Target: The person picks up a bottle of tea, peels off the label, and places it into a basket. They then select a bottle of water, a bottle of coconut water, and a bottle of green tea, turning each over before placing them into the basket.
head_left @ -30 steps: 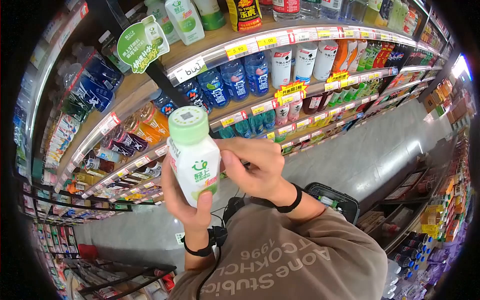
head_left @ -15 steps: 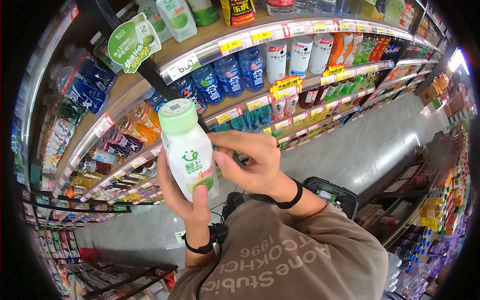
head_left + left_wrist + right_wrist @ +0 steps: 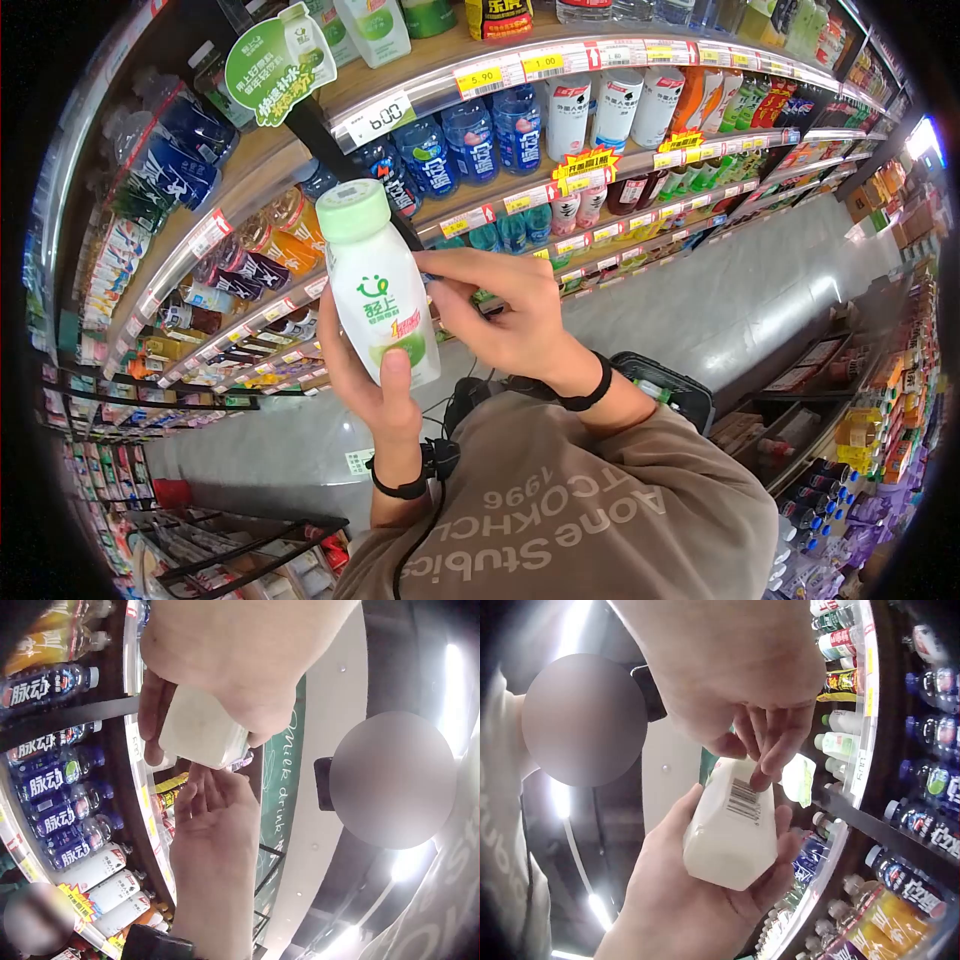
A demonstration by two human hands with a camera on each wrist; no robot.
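My left hand (image 3: 393, 410) grips a white drink bottle (image 3: 368, 262) with a pale green cap, its thumb across the lower front. The bottle stands tilted, its green logo and red lettering facing the head camera. Beside it, my right hand (image 3: 510, 312) has its bent fingertips right at the bottle's side. In the right wrist view, those fingers (image 3: 762, 778) meet the panel with the barcode (image 3: 744, 799), while the left hand wraps the bottle from below. Whether the right thumb and forefinger pinch anything there, I cannot tell. The left wrist view shows the bottle's pale base (image 3: 201, 731).
A curved store shelf (image 3: 560, 55) with several drink bottles and price tags runs in front. A green round sign (image 3: 275, 65) sticks out at the upper left. Behind the right arm is a black basket (image 3: 690, 395) with items in it. Grey floor (image 3: 640, 320) lies beyond.
In the head view the bottle has shifted up and a little left, and its logo side has turned slightly. My right fingertips have stayed at its side. The camera has moved a little.
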